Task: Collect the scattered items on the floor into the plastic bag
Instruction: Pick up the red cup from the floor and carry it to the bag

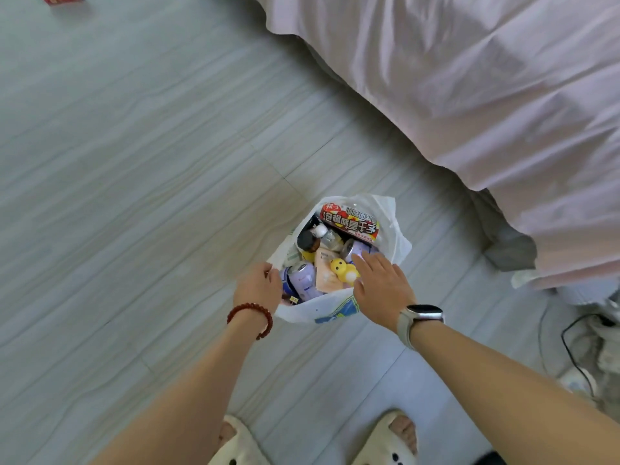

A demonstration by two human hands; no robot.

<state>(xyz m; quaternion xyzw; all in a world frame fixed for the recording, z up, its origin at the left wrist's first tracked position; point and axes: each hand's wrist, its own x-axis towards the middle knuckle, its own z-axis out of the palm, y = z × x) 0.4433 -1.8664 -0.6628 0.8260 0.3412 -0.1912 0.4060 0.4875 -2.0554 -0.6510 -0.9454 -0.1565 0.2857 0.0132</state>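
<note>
Snack packet (350, 220) in plastic bag (335, 307) reads 泡椒味臭干子.

— Where does the view sit?
— One head-worn wide-angle camera, looking steeply down past both forearms at the grey floor (141, 156).
— How near?
— Standing height; the slippers (385, 437) show at the bottom edge, the bed sheet (469, 78) upper right.

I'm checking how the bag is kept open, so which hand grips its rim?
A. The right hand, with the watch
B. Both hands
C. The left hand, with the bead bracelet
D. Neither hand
C: the left hand pinches the plastic bag at its rim, while the right hand lies open over the contents.
</note>
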